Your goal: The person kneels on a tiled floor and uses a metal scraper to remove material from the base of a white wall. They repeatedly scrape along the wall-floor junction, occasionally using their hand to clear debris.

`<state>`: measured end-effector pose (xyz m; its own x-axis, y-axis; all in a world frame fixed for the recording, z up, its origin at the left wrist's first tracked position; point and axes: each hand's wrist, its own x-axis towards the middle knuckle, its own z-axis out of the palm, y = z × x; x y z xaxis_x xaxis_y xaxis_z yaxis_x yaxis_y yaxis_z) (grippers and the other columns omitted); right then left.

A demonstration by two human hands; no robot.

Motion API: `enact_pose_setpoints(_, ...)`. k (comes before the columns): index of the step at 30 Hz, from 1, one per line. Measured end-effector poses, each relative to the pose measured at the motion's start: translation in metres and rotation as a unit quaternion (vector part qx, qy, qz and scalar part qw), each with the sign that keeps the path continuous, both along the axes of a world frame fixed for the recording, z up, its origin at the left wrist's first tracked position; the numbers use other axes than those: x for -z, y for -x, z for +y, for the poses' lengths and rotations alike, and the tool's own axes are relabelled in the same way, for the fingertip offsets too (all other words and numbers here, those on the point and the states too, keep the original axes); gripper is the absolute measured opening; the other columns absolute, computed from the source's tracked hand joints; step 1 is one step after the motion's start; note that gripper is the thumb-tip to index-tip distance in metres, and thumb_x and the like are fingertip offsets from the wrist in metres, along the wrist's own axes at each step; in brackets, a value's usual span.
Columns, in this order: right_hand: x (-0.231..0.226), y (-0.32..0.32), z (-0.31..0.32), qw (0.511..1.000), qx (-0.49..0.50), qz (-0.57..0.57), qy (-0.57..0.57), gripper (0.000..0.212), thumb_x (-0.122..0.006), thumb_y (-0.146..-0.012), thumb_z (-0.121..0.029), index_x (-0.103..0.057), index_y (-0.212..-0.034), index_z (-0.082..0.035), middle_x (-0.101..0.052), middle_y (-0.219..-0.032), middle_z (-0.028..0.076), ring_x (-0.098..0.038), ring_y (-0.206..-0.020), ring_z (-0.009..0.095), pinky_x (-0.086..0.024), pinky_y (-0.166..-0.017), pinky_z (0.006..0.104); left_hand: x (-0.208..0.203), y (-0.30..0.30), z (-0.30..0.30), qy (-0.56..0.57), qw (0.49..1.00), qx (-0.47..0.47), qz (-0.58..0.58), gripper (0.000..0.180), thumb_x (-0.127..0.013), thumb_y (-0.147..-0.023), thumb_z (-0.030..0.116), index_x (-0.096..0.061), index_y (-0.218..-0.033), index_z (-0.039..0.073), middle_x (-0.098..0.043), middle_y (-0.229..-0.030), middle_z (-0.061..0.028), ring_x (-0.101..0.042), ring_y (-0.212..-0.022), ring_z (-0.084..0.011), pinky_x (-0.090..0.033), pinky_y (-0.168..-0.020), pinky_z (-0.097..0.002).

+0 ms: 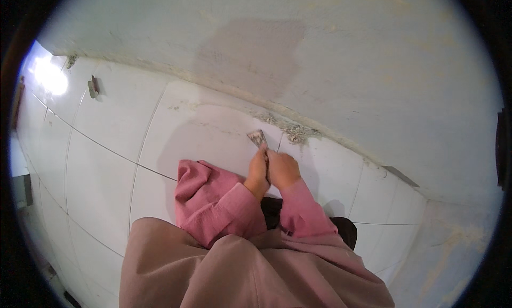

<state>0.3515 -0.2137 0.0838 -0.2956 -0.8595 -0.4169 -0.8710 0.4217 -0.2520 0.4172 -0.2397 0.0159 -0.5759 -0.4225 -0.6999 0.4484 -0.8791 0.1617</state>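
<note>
A scraper (pixel 257 138) with a flat, dirt-smeared blade points up and left over the white floor tiles. My left hand (pixel 258 172) and my right hand (pixel 283 168) are side by side, closed around its handle, most of which their fingers hide. Crumbly grey debris (pixel 300 133) lies along the foot of the wall, just beyond and right of the blade. Thinner crumbs (pixel 218 129) are scattered on the tile to the left.
The pale, stained wall (pixel 362 57) rises along the far side and meets a corner at right. A small flat tool (pixel 93 87) lies on the tiles (pixel 101 143) at far left. A grey strip (pixel 401 176) sits at the wall's base on the right.
</note>
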Motion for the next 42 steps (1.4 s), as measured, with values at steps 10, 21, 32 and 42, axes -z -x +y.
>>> enact_pose_setpoints(10,-0.035,-0.007,0.001,0.996,-0.062,0.023,-0.054,0.021,-0.046,-0.086,-0.017,-0.063,-0.089,-0.006,-0.066,-0.082,0.020,-0.065,-0.078,0.039,-0.052,-0.069,0.0479,-0.038,-0.014,0.010,-0.053,0.998,-0.006,0.017,0.038,-0.047,-0.094,0.041,-0.055,-0.106,0.006,-0.061,-0.098,-0.0092,-0.058,-0.093,-0.0226,-0.045,-0.087,-0.0353)
enact_pose_setpoints(21,-0.013,-0.021,-0.065,0.996,-0.086,-0.002,0.038,0.019,-0.050,-0.086,-0.017,-0.062,-0.091,-0.004,-0.065,-0.083,0.023,-0.065,-0.081,0.038,-0.052,-0.070,0.0473,-0.030,-0.025,-0.039,0.065,0.985,-0.144,0.073,0.031,-0.048,-0.095,0.038,-0.057,-0.091,0.009,-0.062,-0.086,-0.0052,-0.059,-0.079,-0.0170,-0.047,-0.071,-0.0299)
enact_pose_setpoints(32,0.014,-0.038,-0.098,0.989,-0.105,-0.039,0.093,0.019,-0.050,-0.086,-0.017,-0.062,-0.087,-0.002,-0.065,-0.083,0.022,-0.065,-0.080,0.039,-0.052,-0.070,0.0474,-0.012,-0.040,-0.073,0.036,0.982,-0.172,0.062,0.033,-0.049,-0.093,0.039,-0.059,-0.086,0.008,-0.063,-0.081,-0.0046,-0.060,-0.077,-0.0170,-0.047,-0.071,-0.0306)
enact_pose_setpoints(42,-0.002,-0.023,-0.042,0.993,-0.110,0.001,0.031,0.020,-0.051,-0.086,-0.016,-0.061,-0.082,-0.001,-0.065,-0.079,0.023,-0.065,-0.077,0.039,-0.052,-0.068,0.0462,-0.018,-0.031,-0.030,0.022,0.995,-0.102,0.003,0.029,-0.054,-0.092,0.037,-0.058,-0.091,0.008,-0.061,-0.084,-0.0054,-0.060,-0.080,-0.0180,-0.048,-0.071,-0.0314)
